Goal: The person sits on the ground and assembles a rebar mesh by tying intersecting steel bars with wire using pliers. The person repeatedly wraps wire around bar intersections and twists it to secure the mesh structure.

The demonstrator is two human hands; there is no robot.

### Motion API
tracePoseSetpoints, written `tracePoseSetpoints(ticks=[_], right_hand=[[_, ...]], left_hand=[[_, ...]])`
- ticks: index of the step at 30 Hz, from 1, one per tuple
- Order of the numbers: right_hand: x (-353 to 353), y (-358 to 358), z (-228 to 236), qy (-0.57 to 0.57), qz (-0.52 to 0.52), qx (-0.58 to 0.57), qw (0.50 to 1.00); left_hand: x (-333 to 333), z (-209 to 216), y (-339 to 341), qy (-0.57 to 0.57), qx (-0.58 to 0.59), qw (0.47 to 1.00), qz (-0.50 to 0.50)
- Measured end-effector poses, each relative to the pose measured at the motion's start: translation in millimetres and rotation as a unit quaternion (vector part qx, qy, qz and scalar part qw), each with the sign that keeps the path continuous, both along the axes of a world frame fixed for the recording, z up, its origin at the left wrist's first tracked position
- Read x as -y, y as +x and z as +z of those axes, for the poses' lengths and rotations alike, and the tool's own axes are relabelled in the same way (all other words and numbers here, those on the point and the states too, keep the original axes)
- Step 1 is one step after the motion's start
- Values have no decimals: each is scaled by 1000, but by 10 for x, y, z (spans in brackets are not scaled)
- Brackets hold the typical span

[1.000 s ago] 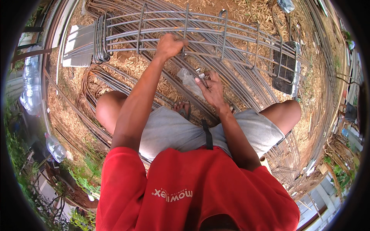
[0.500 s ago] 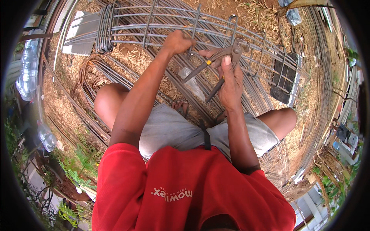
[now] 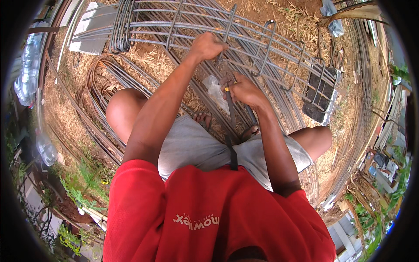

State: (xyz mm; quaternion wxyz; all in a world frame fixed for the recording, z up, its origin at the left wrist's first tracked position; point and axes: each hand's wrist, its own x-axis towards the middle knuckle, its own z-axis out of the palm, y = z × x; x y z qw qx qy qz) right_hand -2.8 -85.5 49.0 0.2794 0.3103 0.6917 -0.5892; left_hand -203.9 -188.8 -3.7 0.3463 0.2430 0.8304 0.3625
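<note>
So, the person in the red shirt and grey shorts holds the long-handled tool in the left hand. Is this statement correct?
Not quite. In the head view, the long-handled tool is in the right hand; the left hand is at the steel cage. The red shirt and grey shorts are correct.

You are wearing a red shirt [image 3: 144,209], its chest bearing pale lettering [image 3: 197,224], one large word standing upside down in the head view, a smaller line running along it, a fold partly hiding the word.
</note>
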Motion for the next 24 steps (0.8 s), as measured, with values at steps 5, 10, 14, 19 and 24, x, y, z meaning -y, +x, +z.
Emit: tracePoseSetpoints(ticks=[5,10,14,19,24], right_hand=[[-184,-219,236,-88,-11,52,995],[-275,-362,329,-131,-26,63,989],[322,-125,47,-16,-75,-36,996],[667,-15,-312,61,-163,-73,982],[505,45,-200,-437,-367,-86,817]], left_hand=[[-8,-58,28,10,-11,1000,10],[-11,-51,100,10,-72,997,14],[-17,-70,83,-14,-28,999,17],[-22,-102,107,6,-43,999,27],[-54,-110,74,-16,6,999,35]])
